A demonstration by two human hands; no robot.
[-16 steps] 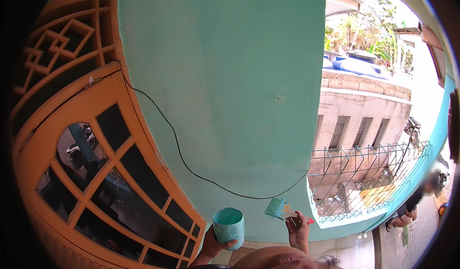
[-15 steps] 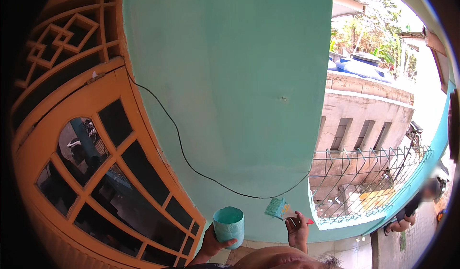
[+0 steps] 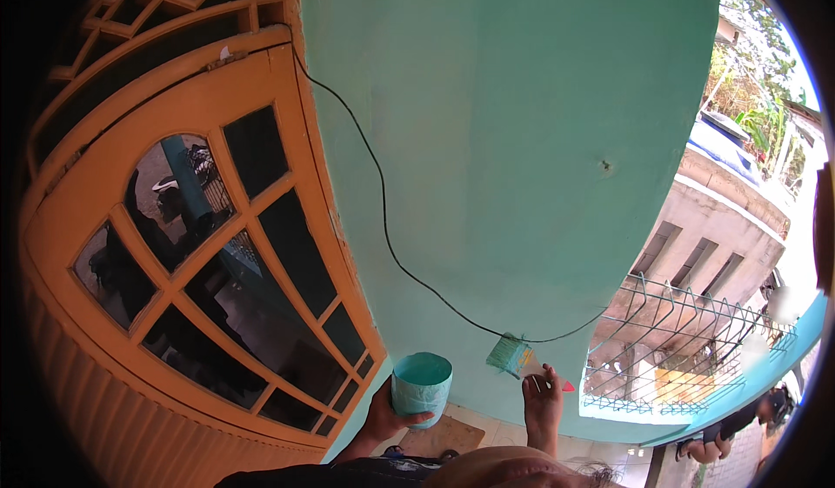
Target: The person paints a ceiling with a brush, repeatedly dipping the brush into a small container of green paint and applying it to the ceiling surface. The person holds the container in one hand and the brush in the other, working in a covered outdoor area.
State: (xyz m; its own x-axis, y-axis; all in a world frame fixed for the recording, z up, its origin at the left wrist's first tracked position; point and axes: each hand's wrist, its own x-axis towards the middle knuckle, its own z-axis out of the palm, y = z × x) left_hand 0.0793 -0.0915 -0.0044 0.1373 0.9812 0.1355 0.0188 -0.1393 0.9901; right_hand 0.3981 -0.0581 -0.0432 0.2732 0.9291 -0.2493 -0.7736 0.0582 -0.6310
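Observation:
My left hand (image 3: 383,417) is wrapped round a paint-smeared turquoise cup (image 3: 423,399), its open top facing up and its inside coated in the same colour. In my right hand (image 3: 544,405) is a wide paintbrush (image 3: 511,355) with a red handle end. The brush's bristles are thick with turquoise paint and point up and left toward the green wall (image 3: 504,183). Whether they touch it I cannot tell. A dark cable (image 3: 383,194) hangs in a curve across this wall, passing just by the bristles in the picture.
On the left stands an orange door (image 3: 187,292) with dark glass panes. A wire grille (image 3: 687,340) fills the opening at the right, with a weathered outer wall (image 3: 709,236) beyond. Another person (image 3: 735,423) is at the lower right. A brown mat (image 3: 444,437) lies on the pale floor.
My view has turned left, so the door, wall and grille sit further right in the picture. Both hands keep hold of the cup and the paintbrush, and the bristles now appear closer to the cable.

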